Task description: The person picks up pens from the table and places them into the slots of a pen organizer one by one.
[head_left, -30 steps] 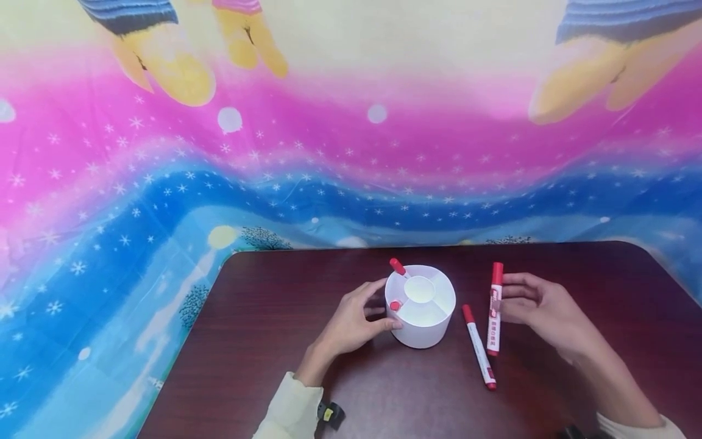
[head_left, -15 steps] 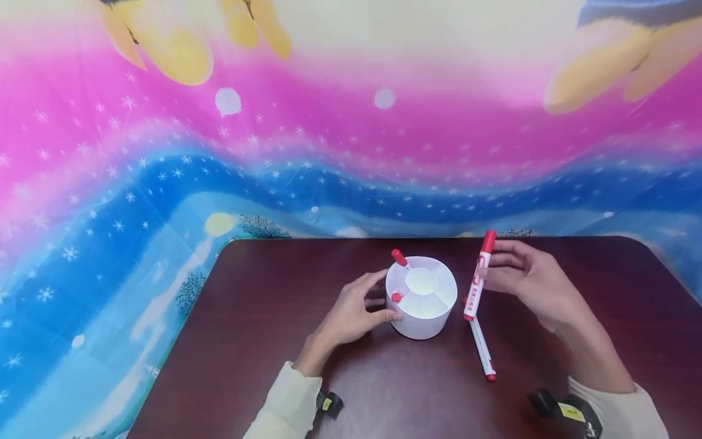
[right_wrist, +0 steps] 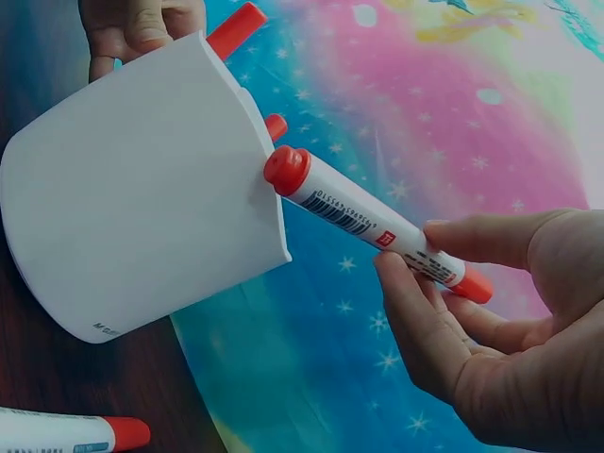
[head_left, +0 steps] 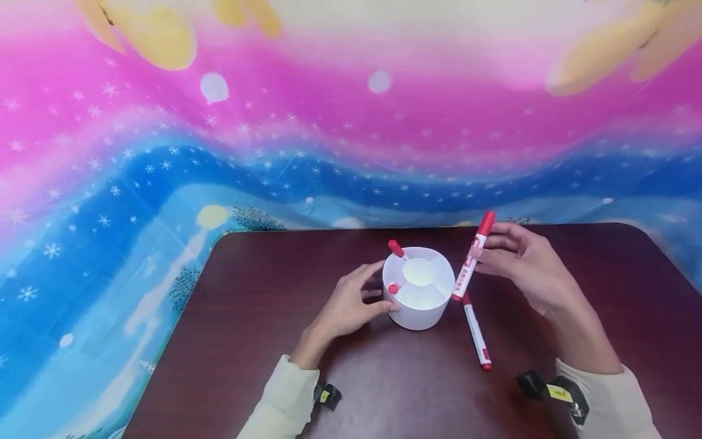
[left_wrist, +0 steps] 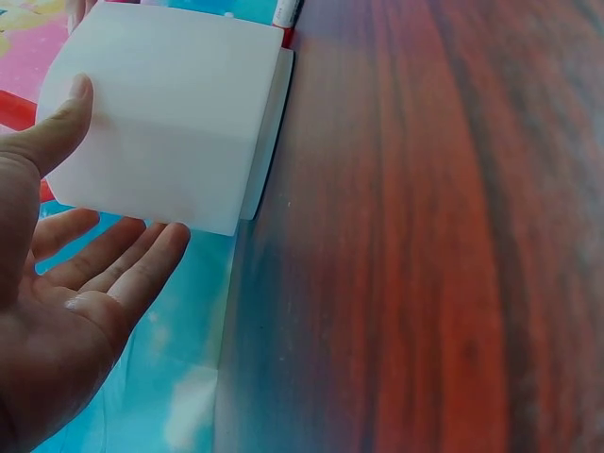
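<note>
A round white pen holder with divided compartments stands on the table. Two red-capped markers are in its left-side compartments; one cap leans over the back rim, the other sits nearer the front. My left hand holds the holder's left side, thumb in front and fingers behind. Between thumb and fingers, my right hand pinches a red-and-white marker, tilted, red cap up. Its lower end is at the holder's right rim; in the right wrist view that red end is just outside the opening.
Another red-and-white marker lies on the dark wooden table right of the holder, its upper end partly behind the held marker. Behind the table hangs a colourful snowflake-patterned cloth. Both wrists carry black devices, such as the right one.
My right hand has lifted the marker and moved it left to the holder's rim, tilting it from near upright. The left hand keeps its hold on the holder. The head view has tipped downward slightly.
</note>
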`<state>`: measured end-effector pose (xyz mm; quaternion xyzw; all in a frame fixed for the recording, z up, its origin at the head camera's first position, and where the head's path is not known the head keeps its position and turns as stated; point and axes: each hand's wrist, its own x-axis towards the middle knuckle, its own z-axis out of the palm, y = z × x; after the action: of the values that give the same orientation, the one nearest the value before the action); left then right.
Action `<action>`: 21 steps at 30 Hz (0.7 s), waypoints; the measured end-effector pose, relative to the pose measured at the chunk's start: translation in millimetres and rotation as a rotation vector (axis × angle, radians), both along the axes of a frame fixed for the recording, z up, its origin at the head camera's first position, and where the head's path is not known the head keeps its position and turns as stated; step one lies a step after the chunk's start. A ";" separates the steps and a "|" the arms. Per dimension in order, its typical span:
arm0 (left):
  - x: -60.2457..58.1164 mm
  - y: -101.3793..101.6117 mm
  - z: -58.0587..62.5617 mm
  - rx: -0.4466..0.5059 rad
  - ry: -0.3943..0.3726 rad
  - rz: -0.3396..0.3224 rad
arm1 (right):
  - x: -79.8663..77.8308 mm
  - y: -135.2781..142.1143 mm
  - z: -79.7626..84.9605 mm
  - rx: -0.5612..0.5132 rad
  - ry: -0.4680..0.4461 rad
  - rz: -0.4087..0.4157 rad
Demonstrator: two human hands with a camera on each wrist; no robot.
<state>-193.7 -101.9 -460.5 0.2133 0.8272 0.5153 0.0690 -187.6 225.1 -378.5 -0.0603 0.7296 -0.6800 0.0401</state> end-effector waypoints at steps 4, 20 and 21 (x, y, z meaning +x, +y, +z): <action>0.3 -1.5 0.0 0.015 0.004 0.001 | 0.4 -3.3 1.9 -0.018 0.013 -0.010; 1.6 -0.6 -2.1 0.021 0.008 -0.008 | 3.0 -13.7 0.4 -0.022 0.016 -0.069; 1.6 -0.4 -2.3 0.025 0.008 -0.010 | 3.2 -14.5 0.0 -0.018 0.017 -0.069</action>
<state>-192.0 -102.3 -462.8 0.2206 0.8199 0.5242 0.0655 -184.3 210.5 -378.5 -0.0413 0.7256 -0.6869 0.0099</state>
